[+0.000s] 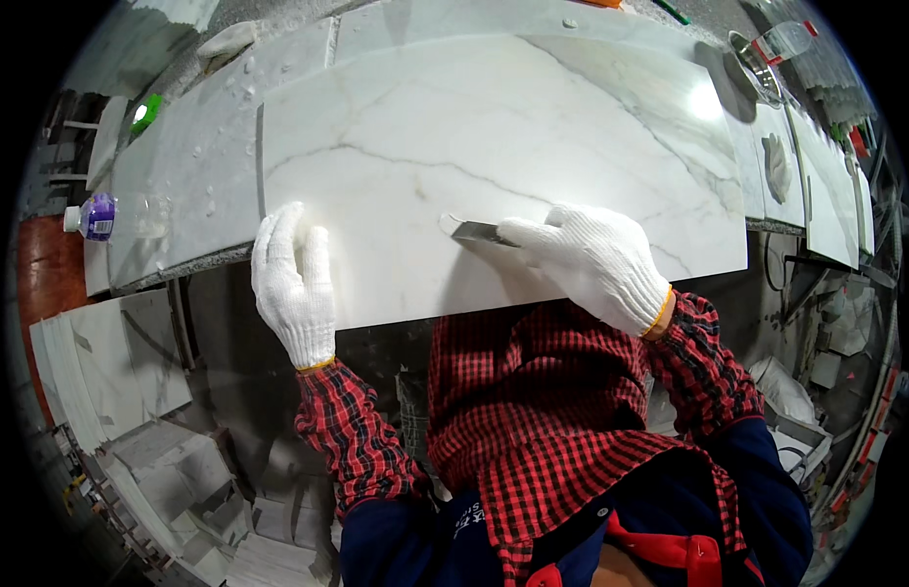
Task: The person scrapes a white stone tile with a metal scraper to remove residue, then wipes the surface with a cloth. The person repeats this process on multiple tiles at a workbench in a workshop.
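Observation:
A large white marble-look slab (494,127) with grey veins lies flat across the worktable, its front edge toward me. My right hand (591,264), in a white knit glove, is closed around a flat metal scraper (485,234); its handle is hidden in the glove. The blade's tip meets the slab's face near a small pale curved mark (449,223). At the slab's left front corner rests my left hand (293,279), gloved the same way, fingers stretched out along the edge and thumb apart on the surface.
A plastic bottle with a purple label (100,217) lies at the left. At the back right are a metal bowl (755,68) and a clear bottle with a red cap (785,43). A green object (146,113) stands back left. Stacked panels (112,362) lean below left.

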The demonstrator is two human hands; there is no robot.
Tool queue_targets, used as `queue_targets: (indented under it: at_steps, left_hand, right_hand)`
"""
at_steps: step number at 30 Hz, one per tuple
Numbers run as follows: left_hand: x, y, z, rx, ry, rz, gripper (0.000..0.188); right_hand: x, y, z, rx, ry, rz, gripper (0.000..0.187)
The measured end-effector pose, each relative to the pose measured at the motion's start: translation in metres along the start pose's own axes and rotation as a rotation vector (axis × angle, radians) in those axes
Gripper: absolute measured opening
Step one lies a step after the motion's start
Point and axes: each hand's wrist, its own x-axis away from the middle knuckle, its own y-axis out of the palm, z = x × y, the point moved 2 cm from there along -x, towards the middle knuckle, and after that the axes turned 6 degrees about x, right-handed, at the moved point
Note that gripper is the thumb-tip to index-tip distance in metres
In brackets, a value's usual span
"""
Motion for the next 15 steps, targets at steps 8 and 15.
queue_targets:
  at_steps: [8,15]
  left_hand:
    - [-0.03,-0.015,0.003,0.371,-0.303,-0.032,0.035]
    - [-0.159,0.062,0.022,0.323,-0.112,-0.28,0.063]
  right_hand:
    - [0.044,-0.005,0.062,-0.147,0.207,0.367,0.037]
    - [0.047,0.011,0.096,-0.223,0.398,0.668,0.034]
